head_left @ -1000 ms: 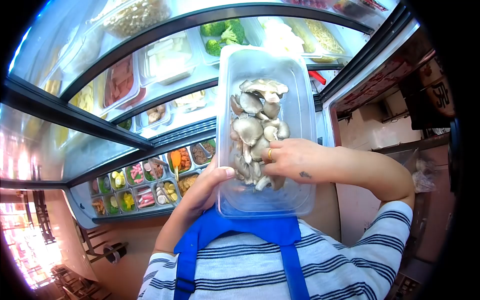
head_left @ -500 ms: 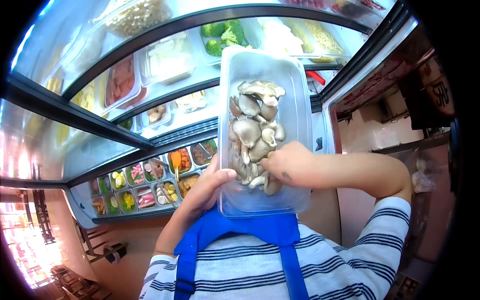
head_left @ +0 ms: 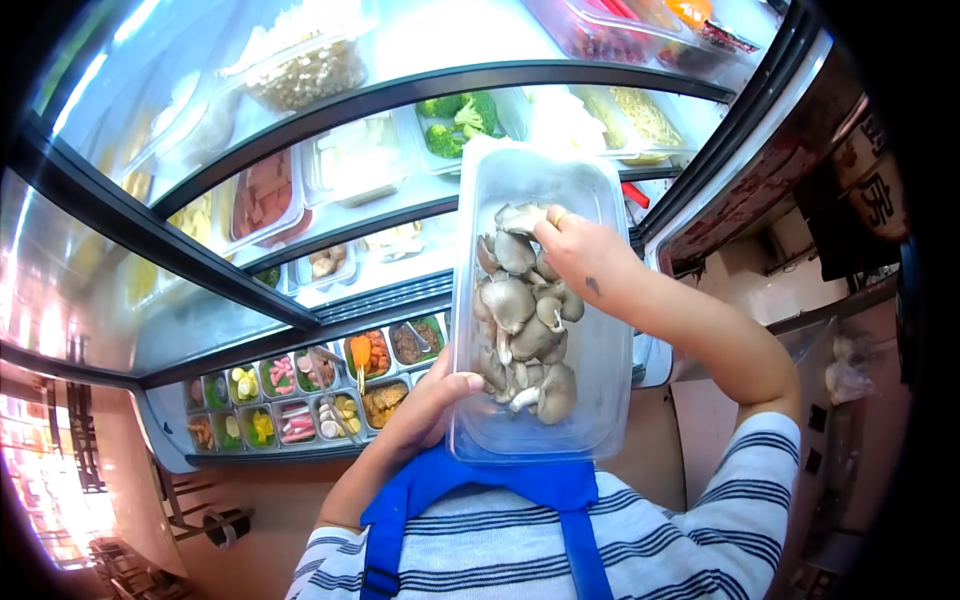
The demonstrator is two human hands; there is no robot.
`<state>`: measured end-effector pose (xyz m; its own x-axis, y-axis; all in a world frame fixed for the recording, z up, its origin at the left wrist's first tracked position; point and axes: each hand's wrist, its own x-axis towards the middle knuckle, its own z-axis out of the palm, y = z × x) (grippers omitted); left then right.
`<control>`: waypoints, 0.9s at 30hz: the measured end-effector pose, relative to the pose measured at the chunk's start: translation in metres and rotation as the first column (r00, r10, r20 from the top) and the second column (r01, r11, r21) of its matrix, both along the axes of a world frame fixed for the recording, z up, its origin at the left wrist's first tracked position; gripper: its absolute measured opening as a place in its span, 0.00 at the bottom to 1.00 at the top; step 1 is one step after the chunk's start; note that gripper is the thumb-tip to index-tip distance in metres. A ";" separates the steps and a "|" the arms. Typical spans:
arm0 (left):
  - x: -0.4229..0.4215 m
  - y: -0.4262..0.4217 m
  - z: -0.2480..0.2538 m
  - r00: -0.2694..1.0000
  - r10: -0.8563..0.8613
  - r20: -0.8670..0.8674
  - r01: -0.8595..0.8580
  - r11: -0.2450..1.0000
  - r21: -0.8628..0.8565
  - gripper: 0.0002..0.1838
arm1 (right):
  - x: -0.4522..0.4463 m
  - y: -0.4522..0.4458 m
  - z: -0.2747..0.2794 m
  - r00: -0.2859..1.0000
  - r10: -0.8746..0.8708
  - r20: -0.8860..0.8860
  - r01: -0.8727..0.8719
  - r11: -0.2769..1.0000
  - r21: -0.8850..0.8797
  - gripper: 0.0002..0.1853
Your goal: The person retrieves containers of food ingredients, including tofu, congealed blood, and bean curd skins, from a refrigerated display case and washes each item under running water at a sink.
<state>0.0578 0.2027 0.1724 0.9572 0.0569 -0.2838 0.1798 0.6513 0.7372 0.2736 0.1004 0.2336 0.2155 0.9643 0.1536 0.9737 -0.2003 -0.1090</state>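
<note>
A clear plastic container (head_left: 590, 400) is tilted in front of my chest, with several grey oyster mushrooms (head_left: 508, 300) heaped along its left side and middle. My left hand (head_left: 440, 395) grips the container's left wall near the bottom, thumb over the rim and the other fingers hidden beneath. Inside the upper part, my right hand (head_left: 572, 238) is closed, pinching the edge of a pale oyster mushroom (head_left: 520, 218) at the top of the heap.
Behind stands a glass-fronted display fridge with tubs of broccoli (head_left: 462, 122), sliced pink meat (head_left: 264, 195) and enoki mushrooms (head_left: 310, 70). Lower left, a counter holds rows of small trays (head_left: 298, 420) of toppings. A black bin (head_left: 226, 527) is on the floor.
My right hand has moved up from the lower mushrooms to the topmost one and now pinches it. The container sits slightly lower and further right in view, my left hand still on it.
</note>
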 end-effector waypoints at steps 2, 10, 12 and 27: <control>-0.001 0.000 0.002 1.000 0.000 -0.003 0.000 1.000 -0.011 0.46 | -0.008 -0.006 0.002 0.995 0.038 0.096 -0.041 0.999 0.033 0.11; 0.000 0.001 0.000 0.998 0.060 -0.002 -0.060 0.998 0.012 0.45 | -0.050 -0.025 -0.006 0.919 0.122 0.376 -0.187 0.972 0.142 0.07; 0.001 0.001 0.000 0.999 0.034 0.006 -0.034 0.999 0.000 0.45 | -0.043 -0.020 -0.006 0.911 0.075 0.406 -0.156 0.973 0.170 0.07; 0.005 0.004 -0.002 0.999 0.025 0.045 -0.026 0.999 0.020 0.43 | -0.028 -0.009 -0.023 0.904 0.122 0.409 -0.157 0.986 0.052 0.06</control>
